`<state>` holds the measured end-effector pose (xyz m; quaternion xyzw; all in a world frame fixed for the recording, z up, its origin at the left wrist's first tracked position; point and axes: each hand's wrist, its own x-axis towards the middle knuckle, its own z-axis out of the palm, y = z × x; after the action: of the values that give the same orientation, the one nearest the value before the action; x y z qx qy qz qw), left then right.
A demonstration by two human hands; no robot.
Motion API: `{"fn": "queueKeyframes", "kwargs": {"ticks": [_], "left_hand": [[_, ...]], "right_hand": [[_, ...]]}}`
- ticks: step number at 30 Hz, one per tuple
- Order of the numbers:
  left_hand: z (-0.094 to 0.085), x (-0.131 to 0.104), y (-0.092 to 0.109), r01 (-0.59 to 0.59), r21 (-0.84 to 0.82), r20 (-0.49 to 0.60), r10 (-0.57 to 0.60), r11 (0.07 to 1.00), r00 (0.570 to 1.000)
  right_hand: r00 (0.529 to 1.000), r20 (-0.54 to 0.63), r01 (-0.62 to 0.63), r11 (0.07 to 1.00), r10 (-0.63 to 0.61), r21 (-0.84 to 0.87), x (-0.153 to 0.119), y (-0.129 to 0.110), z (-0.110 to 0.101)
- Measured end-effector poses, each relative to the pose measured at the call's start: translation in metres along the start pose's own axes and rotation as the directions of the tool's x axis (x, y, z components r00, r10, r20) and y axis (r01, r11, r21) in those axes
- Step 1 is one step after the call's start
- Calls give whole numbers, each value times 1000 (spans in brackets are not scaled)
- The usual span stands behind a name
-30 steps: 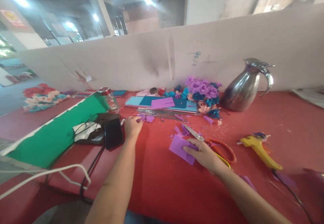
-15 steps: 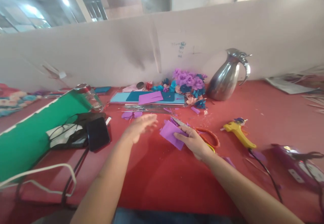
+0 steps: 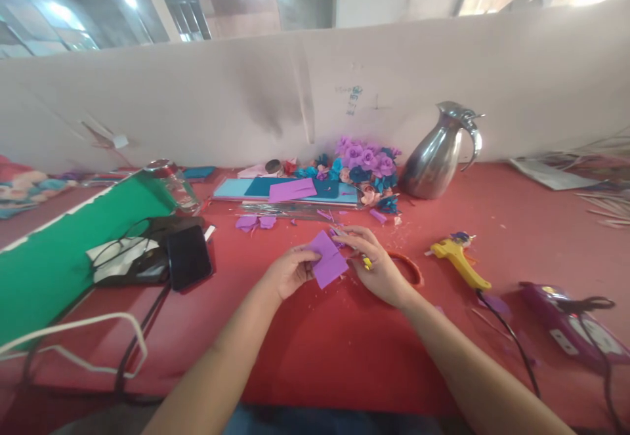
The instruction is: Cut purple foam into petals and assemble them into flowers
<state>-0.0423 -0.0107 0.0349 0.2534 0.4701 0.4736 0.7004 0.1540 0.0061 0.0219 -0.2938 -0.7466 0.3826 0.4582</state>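
Note:
A square of purple paper (image 3: 325,261) with a crease across it is pinched between the thumb and fingers of my left hand (image 3: 295,271). My right hand (image 3: 377,268) is just right of the paper, its fingers bent over a pair of scissors. The scissors' orange handle (image 3: 411,268) shows behind that hand, and a small yellow part (image 3: 367,262) shows between its thumb and fingers. Most of the blades are hidden under the fingers. Small purple scraps lie around the fingertips on the red table (image 3: 305,350).
Purple paper flowers (image 3: 367,155) and blue sheets (image 3: 231,189) lie at the back, beside a steel jug (image 3: 438,153). A yellow glue gun (image 3: 460,261) and purple power strip (image 3: 566,323) are right. On the left are a phone (image 3: 189,258), glass jar (image 3: 172,186) and green board (image 3: 59,271).
The purple paper has passed from my right hand to my left, which came in from the left and closed on it. My right hand has shifted onto the scissors.

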Motion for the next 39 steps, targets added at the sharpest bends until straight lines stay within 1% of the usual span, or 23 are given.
{"fn": "queueKeyframes", "kwargs": {"ticks": [3,5,7,9,11,17,20,23,25,27,30,32,35,39], "left_hand": [[0,-1,-1,-28,34,-4,28,999,1000],[1,-1,-2,-48,66,-6,48,997,999],[2,-1,-3,-89,92,24,87,992,996],[4,-1,-5,-142,115,62,136,983,989],[6,-2,-7,-174,135,77,164,976,983],[10,-1,-15,-181,143,87,170,973,982],[11,-1,-17,-184,151,117,167,971,979],[11,-2,-17,-189,155,141,168,970,976],[11,-3,-17,-204,150,160,180,967,971],[12,-3,-17,-214,161,167,187,963,968],[14,-3,-18,-207,205,157,177,957,972],[15,-3,-18,-207,234,165,171,950,971],[15,-4,-18,-224,274,201,172,935,964],[16,-7,-16,-285,317,251,210,905,945]], "right_hand": [[998,29,54,992,-51,-117,-1,0,3],[998,28,60,984,-56,-170,-2,3,6],[999,18,49,978,-46,-201,-3,6,8],[1000,-3,10,979,-11,-202,-3,7,10],[999,-27,-42,980,37,-194,-3,6,12],[981,-72,-188,968,179,-164,-1,5,14],[972,-103,-224,966,212,-132,-1,7,16],[968,-131,-226,969,213,-96,-2,7,17],[966,-150,-227,969,210,-101,-2,5,17],[965,-180,-220,963,192,-155,-2,1,17],[967,-224,-180,943,118,-281,-2,-3,17],[965,-246,-170,928,89,-331,-3,-5,18],[961,-257,-194,916,105,-350,-3,-6,18],[958,-252,-228,895,137,-382,-2,-6,17]]}}
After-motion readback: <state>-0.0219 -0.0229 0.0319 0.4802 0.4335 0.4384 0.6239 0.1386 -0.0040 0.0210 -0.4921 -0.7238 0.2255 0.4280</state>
